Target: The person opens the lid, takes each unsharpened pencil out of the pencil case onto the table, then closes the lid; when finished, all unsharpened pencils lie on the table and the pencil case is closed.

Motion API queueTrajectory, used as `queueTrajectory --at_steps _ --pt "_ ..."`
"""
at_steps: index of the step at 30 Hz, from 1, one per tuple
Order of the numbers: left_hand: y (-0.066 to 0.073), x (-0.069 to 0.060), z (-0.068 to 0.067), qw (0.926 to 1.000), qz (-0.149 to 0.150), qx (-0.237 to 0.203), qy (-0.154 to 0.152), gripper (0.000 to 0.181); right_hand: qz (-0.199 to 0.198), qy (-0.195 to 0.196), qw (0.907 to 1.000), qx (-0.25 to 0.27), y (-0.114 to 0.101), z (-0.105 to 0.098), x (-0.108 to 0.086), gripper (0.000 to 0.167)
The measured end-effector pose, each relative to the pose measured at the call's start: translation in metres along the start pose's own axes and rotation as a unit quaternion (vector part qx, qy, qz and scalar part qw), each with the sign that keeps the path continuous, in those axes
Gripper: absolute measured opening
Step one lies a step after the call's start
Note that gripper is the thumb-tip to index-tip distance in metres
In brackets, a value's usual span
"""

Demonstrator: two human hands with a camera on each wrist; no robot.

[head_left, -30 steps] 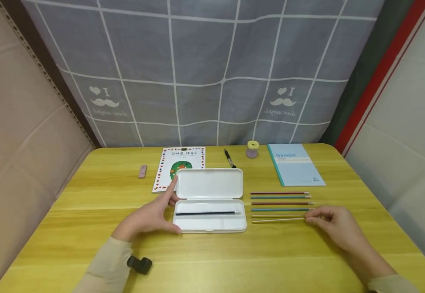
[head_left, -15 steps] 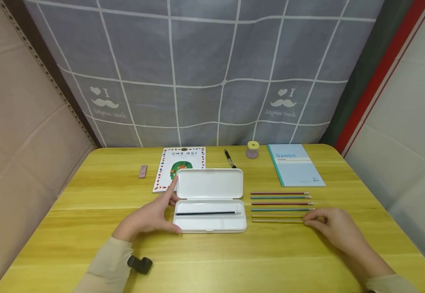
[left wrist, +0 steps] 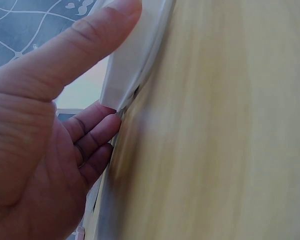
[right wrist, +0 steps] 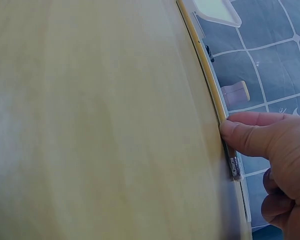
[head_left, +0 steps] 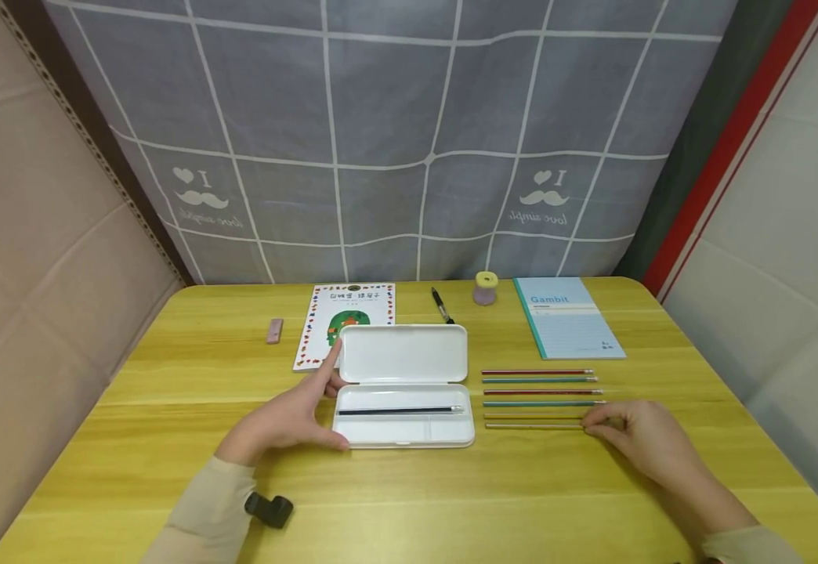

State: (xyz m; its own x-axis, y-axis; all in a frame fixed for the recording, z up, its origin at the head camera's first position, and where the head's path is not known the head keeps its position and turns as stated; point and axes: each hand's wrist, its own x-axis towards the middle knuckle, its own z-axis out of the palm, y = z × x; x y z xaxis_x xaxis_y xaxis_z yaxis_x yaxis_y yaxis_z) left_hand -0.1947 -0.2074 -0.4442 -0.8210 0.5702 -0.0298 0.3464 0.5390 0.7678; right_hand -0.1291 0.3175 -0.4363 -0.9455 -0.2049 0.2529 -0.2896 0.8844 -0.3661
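Note:
A white pencil case (head_left: 402, 431) lies open on the table, its lid tipped back and a dark pencil (head_left: 398, 410) inside. My left hand (head_left: 285, 415) holds the case's left end, with the thumb at the front corner and the index finger along the lid's edge. In the left wrist view, the other fingers curl near the hinge. My right hand (head_left: 645, 439) pinches the nearest yellow pencil (right wrist: 210, 70) between thumb and forefinger, close to its eraser end. This pencil lies at the front of a row, beyond it another yellow one, green pencils (head_left: 543, 404) and red pencils (head_left: 543, 392).
A picture book (head_left: 313, 329) lies partly behind the lid, with a pink eraser (head_left: 274, 330) to its left. Along the back are a black pen (head_left: 440, 301), a small yellow-and-purple container (head_left: 485, 288) and a blue notebook (head_left: 571, 317). A grey curtain (head_left: 381, 141) hangs behind the table.
The front yellow pencil, slightly slanted at first, now lies level with the row. My right hand has shifted slightly left and down. The left hand and the case have stayed put.

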Motion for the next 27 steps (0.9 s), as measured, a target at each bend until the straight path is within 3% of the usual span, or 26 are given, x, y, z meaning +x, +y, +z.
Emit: queueTrajectory --at_steps 11,18,23,27 --pt "0.000 0.001 0.000 1.0000 0.004 -0.002 -0.002 0.148 0.008 0.010 0.9999 0.004 -0.003 -0.001 -0.001 0.022" --pt "-0.002 0.000 0.001 1.0000 0.000 -0.003 -0.002 0.149 0.028 0.051 0.9951 0.079 -0.011 -0.002 0.006 0.014" --pt "-0.002 0.000 0.001 1.0000 -0.004 0.000 -0.001 0.149 0.066 0.030 0.9892 0.128 -0.023 -0.003 0.019 0.012" --pt "-0.001 0.000 0.000 1.0000 -0.004 0.002 -0.001 0.149 0.052 0.013 0.9844 0.168 -0.036 0.001 0.032 0.012"
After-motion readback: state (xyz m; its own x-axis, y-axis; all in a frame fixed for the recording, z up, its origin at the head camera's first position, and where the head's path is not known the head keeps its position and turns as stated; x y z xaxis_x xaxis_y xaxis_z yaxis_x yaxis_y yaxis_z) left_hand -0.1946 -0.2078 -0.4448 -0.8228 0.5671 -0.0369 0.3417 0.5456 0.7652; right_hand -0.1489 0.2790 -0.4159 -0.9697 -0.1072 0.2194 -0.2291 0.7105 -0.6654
